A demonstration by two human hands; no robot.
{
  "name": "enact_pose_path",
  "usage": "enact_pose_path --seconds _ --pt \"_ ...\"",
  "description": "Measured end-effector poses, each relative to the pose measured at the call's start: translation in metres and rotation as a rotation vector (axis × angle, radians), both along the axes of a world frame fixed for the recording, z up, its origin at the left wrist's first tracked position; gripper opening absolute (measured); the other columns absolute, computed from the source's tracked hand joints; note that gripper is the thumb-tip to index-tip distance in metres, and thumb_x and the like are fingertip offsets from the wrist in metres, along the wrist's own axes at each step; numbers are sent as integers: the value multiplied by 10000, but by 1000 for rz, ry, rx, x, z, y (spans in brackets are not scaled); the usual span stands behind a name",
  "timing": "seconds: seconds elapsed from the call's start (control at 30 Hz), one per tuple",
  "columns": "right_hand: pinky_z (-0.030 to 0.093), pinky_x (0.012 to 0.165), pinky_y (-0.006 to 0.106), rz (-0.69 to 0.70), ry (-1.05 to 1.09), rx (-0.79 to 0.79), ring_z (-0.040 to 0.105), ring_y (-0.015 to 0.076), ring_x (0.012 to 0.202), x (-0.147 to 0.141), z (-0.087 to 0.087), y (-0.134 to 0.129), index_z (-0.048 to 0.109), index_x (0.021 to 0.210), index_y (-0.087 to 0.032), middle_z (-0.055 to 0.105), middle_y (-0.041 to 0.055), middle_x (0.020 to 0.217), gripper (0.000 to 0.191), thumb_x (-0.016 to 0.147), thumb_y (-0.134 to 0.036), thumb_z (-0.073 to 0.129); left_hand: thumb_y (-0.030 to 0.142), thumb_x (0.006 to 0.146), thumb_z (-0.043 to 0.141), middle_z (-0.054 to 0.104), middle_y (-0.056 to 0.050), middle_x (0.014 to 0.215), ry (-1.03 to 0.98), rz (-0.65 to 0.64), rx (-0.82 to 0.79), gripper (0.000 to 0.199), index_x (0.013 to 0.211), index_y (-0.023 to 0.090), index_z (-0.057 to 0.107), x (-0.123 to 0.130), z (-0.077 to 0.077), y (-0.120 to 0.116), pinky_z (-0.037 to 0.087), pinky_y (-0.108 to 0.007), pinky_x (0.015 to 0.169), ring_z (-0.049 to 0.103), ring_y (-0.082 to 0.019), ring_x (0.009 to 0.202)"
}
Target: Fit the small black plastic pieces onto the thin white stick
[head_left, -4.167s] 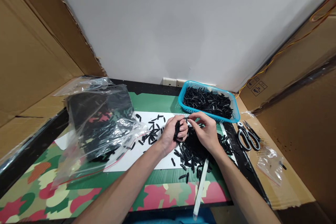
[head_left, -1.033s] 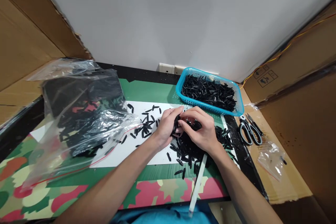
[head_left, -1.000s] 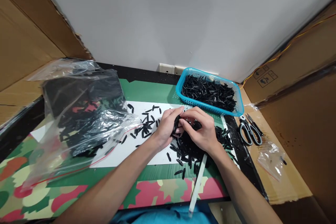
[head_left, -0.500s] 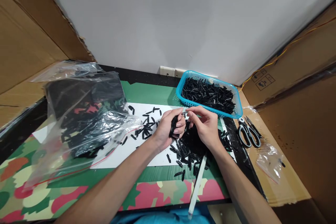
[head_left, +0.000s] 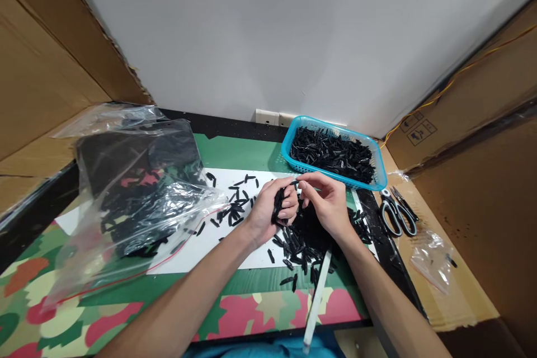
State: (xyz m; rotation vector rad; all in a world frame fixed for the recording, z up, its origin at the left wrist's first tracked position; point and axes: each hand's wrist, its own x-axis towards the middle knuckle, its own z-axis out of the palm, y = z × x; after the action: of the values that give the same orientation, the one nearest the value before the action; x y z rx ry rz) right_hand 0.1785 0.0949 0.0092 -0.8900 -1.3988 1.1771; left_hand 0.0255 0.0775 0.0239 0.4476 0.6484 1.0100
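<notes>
Black strip (head_left: 295, 182) pointing sideways, right hand (head_left: 329, 202) pinching it, left hand (head_left: 265, 208) clenching a bunch (head_left: 277, 206)

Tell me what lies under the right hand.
Below the right hand lies a heap of small black pieces, partly on a white sheet. The hand covers some of the heap, and whatever its dense middle rests on is hidden.

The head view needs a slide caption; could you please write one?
Left hand clutching black pieces, right hand pinching one, near a blue basket of more.
</notes>
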Motion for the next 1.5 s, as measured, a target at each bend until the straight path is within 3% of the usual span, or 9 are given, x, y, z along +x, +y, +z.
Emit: enact_pose_path --seconds 0.17,0.5,0.9,1.13,1.23,1.37,1.43,1.5 --pt "533 516 233 36 14 -19 615 127 634 0 0 1 794 982 -226 739 24 889 137 898 -334 780 378 931 649 397 80 515 7 17 3 385 665 198 436 -1 -1 2 270 -200 363 306 -48 356" --pt "462 486 226 10 -20 -32 543 95 515 0 1 4 771 877 -183 696 0 736 200 899 -382 772 452 937 650 386 82 503 42 -12 -13 439 658 199 424 0 -3 2 260 -204 374 304 -44 346" --pt "434 471 233 5 -25 -50 515 95 497 1 -2 5 757 850 -181 666 -8 692 259 884 -436 787 384 918 648 396 76 509 20 11 -9 392 642 198 440 0 -2 2 288 -210 365 307 -51 349" --pt "448 490 249 20 -62 -19 549 113 535 0 -5 5 742 891 -193 673 -1 740 244 959 -424 702 374 938 619 392 73 515 20 -1 -6 382 652 196 439 0 -5 4 268 -209 376 306 -52 359" --pt "476 562 277 -114 -236 188 591 141 620 4 0 1 727 892 -196 682 13 776 193 996 -342 654 390 945 620 387 76 524 28 -9 18 383 666 197 441 0 -5 3 261 -208 382 295 -51 367" --pt "497 783 367 -518 -514 708 627 201 784 20 6 3 707 873 -211 728 36 831 116 975 -191 654 390 938 636 385 78 535 42 0 46 385 674 198 433 1 -4 0 251 -206 390 290 -49 377" --pt "484 875 420 -712 -572 781 635 238 872 31 6 10 724 938 -221 748 54 893 80 973 -191 659 388 932 640 385 78 538 42 -11 34 391 669 197 424 1 -3 -1 233 -200 393 289 -45 378" --pt "454 963 482 -830 -649 703 614 290 1028 39 3 17 746 1040 -227 748 90 1022 102 981 -241 664 386 929 638 383 78 540 42 -22 26 393 663 195 420 2 -2 -3 218 -196 395 286 -41 376"
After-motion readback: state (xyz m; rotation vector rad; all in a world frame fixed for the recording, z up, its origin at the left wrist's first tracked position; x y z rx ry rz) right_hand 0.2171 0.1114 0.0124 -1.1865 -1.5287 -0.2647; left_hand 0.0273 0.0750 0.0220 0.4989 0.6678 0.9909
